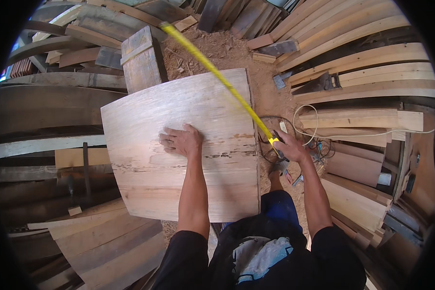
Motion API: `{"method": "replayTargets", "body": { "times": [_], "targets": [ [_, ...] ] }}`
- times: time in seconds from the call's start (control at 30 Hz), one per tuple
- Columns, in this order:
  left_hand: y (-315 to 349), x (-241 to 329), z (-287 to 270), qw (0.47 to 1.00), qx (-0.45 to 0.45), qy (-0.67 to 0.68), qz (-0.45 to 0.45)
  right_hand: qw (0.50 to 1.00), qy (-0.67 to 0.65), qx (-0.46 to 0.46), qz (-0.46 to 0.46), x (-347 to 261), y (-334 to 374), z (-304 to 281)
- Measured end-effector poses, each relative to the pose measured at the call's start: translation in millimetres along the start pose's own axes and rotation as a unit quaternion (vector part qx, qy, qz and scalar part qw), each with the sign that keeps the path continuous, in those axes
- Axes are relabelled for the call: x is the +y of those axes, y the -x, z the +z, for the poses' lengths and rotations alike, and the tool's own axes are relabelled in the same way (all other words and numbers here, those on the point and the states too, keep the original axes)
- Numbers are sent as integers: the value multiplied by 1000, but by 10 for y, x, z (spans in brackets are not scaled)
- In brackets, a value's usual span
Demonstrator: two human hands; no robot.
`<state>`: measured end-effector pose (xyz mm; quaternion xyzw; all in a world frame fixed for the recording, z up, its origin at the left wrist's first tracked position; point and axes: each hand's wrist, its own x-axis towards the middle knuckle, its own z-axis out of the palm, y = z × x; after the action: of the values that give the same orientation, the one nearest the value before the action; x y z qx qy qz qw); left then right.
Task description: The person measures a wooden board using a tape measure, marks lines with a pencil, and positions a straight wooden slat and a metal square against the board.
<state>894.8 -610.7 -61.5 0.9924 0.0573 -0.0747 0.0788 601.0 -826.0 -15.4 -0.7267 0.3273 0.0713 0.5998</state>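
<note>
A broad, pale wooden panel point(145, 125) with dark worm-like streaks lies before me. My left hand point(183, 142) rests flat on its middle, fingers spread. Just past the panel's right edge, my right hand point(292, 148) grips a tape measure point(231, 89). Its yellow blade is pulled out long, slanting over the panel's far right part to beyond its far edge. The blade's far end looks blurred by motion and appears off the panel. Most of the tape's case is hidden in my fingers.
A wooden bench-like block point(142, 60) juts out under the panel's far edge. Stacked boards point(367, 63) line the right side, with a handsaw point(319, 83) on them. A pale cable point(318, 116) loops near my right hand. Planks point(53, 104) fill the left.
</note>
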Motion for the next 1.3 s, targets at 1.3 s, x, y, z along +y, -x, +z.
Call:
{"method": "replayTargets", "body": {
  "times": [1.3],
  "targets": [
    [757, -4325, -157, 730, -85, 599, -318, 997, 21, 10, 68, -466, 417, 1129]
  ]
}}
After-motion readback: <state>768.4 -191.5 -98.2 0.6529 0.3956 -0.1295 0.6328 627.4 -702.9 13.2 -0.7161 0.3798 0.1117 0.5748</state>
